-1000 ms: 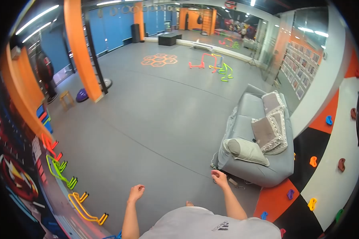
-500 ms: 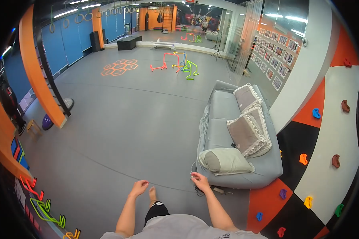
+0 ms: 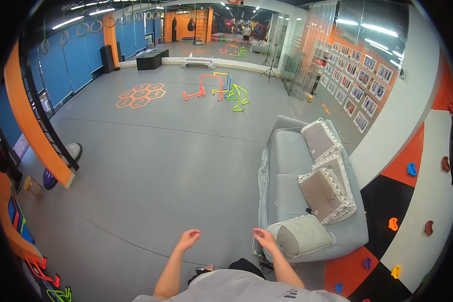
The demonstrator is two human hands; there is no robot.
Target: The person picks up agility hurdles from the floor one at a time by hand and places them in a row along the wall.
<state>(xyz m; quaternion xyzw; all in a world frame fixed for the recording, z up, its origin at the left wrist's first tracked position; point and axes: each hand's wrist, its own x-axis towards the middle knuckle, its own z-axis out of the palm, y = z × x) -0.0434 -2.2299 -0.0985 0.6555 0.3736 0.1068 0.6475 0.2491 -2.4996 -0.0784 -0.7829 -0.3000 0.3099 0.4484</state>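
Note:
My left hand (image 3: 188,239) is held out in front of my body above the grey floor (image 3: 161,186). Its fingers are loosely bent, with a small gap at the tips, and nothing shows in them. Level with it, my right hand (image 3: 266,238) hovers by the near end of the grey sofa (image 3: 285,171), close to a pale green cushion (image 3: 307,235). Its fingers are slightly apart and appear to hold nothing. Below that hand a thin white cord (image 3: 253,245) runs down to dark cables (image 3: 266,265) on the floor.
Several cushions (image 3: 327,194) lie on the sofa. Colored hurdles (image 3: 211,86) and an orange hexagon grid (image 3: 141,95) are farther ahead. A climbing wall (image 3: 387,201) stands right; an orange post (image 3: 48,123), a wooden stool (image 3: 32,187) and more hurdles (image 3: 43,269) are left.
The view has shifted forward, bringing the sofa nearer. Both hands have moved slightly right in the picture and stay apart. My forward foot has changed, with a dark-clothed knee now showing.

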